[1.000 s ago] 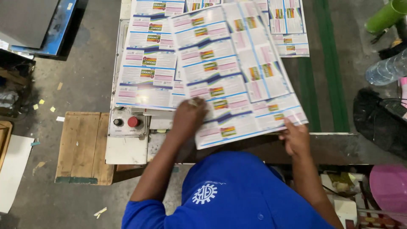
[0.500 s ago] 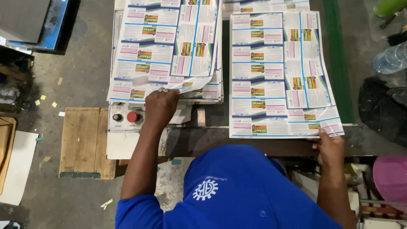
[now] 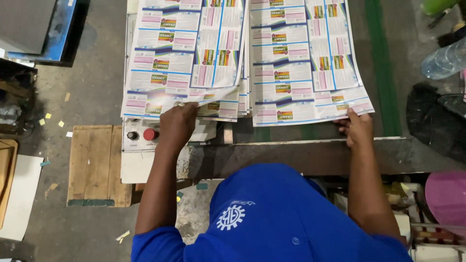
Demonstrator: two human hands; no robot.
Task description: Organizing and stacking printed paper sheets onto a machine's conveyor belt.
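Landmark: the red push-button (image 3: 150, 134) on the pale control box (image 3: 141, 140) at the table's near edge. The left hand (image 3: 177, 125) lies just right of the button, fingers curled, pinching the lifted lower corner of the top printed sheet (image 3: 187, 53) of the left stack (image 3: 228, 109), which lies directly beyond the button. The corner is curled up off the stack. Well to the right of the button, the right hand (image 3: 358, 127) grips the near edge of the right printed sheet (image 3: 303, 63), fingers closed on it; this sheet lies flat on the green-striped table (image 3: 383, 73). The two piles sit just beside each other, edges overlapping. A wooden pallet (image 3: 97, 165) lies on the floor left of and below the button. A clear plastic bottle (image 3: 444, 59) lies far right of it
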